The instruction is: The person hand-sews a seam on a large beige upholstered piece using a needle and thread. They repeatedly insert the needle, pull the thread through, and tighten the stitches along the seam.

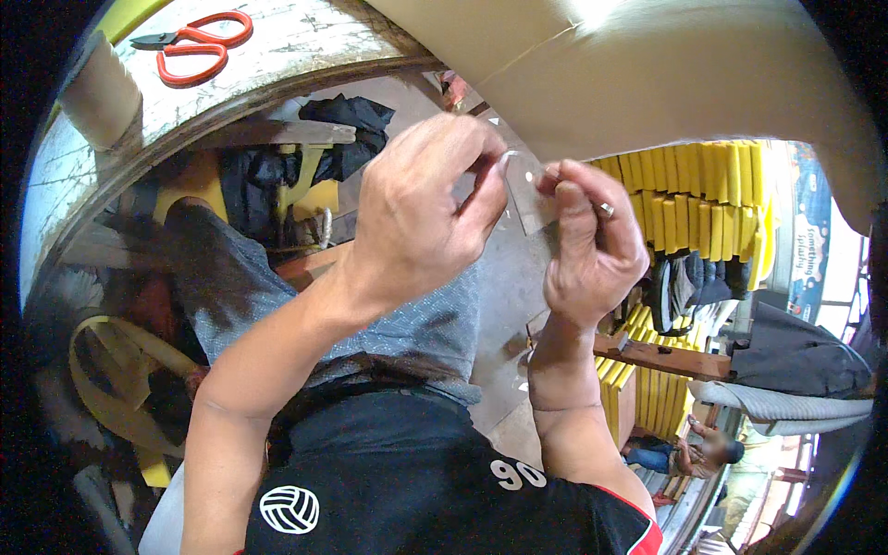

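Both hands are raised in front of my body, a short gap between them. My left hand point(421, 199) is closed in a pinch, thumb against forefinger. A tiny pale glint shows at its fingertips, too small to name. My right hand point(597, 242) is closed too, with its fingers curled toward the thumb. A small shiny metal piece point(606, 210) shows at its fingers; whether it is held or worn I cannot tell. Any thread between the hands is too fine to see.
Red-handled scissors point(196, 46) and a brown cylindrical roll point(102, 97) lie on the worn white table point(296, 37) at upper left. A large beige panel point(666, 79) hangs over the upper right. Yellow stacked pieces point(694, 199) stand at right. Another person point(703, 451) sits farther off.
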`<action>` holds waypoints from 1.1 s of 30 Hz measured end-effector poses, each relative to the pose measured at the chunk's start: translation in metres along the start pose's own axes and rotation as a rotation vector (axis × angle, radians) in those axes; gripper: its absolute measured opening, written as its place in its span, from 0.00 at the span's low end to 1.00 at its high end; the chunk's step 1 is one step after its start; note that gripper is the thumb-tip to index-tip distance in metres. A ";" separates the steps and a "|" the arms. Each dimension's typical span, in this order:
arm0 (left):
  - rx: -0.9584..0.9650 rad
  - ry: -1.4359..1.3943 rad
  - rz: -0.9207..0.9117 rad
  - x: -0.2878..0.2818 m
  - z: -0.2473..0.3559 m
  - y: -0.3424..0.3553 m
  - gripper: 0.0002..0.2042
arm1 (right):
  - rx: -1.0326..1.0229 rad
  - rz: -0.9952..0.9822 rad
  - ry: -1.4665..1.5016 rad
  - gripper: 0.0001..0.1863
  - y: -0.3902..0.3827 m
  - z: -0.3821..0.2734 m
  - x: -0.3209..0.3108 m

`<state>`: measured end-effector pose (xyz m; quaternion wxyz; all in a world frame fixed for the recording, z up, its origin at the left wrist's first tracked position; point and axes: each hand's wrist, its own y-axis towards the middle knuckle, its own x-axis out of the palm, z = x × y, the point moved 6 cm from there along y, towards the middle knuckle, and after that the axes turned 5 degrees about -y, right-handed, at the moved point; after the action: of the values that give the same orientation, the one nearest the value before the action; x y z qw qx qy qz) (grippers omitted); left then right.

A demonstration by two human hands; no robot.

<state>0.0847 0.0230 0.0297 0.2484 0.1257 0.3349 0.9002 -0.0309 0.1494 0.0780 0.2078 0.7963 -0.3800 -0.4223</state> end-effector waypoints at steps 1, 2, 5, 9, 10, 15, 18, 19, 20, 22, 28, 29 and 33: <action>0.028 -0.019 0.020 0.003 -0.005 0.004 0.04 | 0.052 0.036 0.092 0.08 0.006 0.004 0.001; 0.058 -0.042 0.033 0.008 -0.010 0.010 0.04 | 0.106 0.080 0.179 0.08 0.013 0.007 0.001; -0.172 -0.223 0.158 0.020 -0.046 0.030 0.09 | 0.008 0.193 0.119 0.06 0.036 0.016 0.002; -0.185 -0.098 0.230 0.045 -0.087 0.056 0.13 | -0.171 0.198 -0.007 0.07 0.063 0.030 0.007; -0.186 -0.081 0.219 0.051 -0.092 0.059 0.13 | -0.202 0.177 -0.053 0.08 0.068 0.033 0.009; -0.227 -0.075 0.210 0.057 -0.106 0.063 0.12 | -0.306 0.139 -0.205 0.08 0.079 0.051 0.022; -0.323 -0.149 0.188 0.054 -0.115 0.062 0.11 | -0.371 0.117 -0.259 0.08 0.080 0.052 0.026; -0.359 -0.178 0.177 0.055 -0.117 0.061 0.11 | -0.403 0.114 -0.280 0.08 0.079 0.053 0.025; -0.385 -0.208 0.164 0.055 -0.120 0.062 0.11 | -0.435 0.111 -0.297 0.09 0.079 0.053 0.025; -0.437 -0.269 0.136 0.056 -0.124 0.064 0.11 | -0.470 0.075 -0.327 0.10 0.079 0.052 0.024; -0.444 -0.318 0.114 0.053 -0.131 0.067 0.12 | -0.574 0.021 -0.396 0.15 0.080 0.047 0.028; -0.455 -0.321 0.109 0.054 -0.131 0.068 0.12 | -0.581 0.017 -0.415 0.16 0.080 0.045 0.029; -0.465 -0.319 0.106 0.053 -0.130 0.067 0.12 | -0.627 0.009 -0.454 0.17 0.080 0.042 0.029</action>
<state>-0.0359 -0.0627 -0.0189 0.2725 0.2229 0.0689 0.9334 -0.0896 0.0765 0.0920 0.3537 0.5785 -0.2722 -0.6828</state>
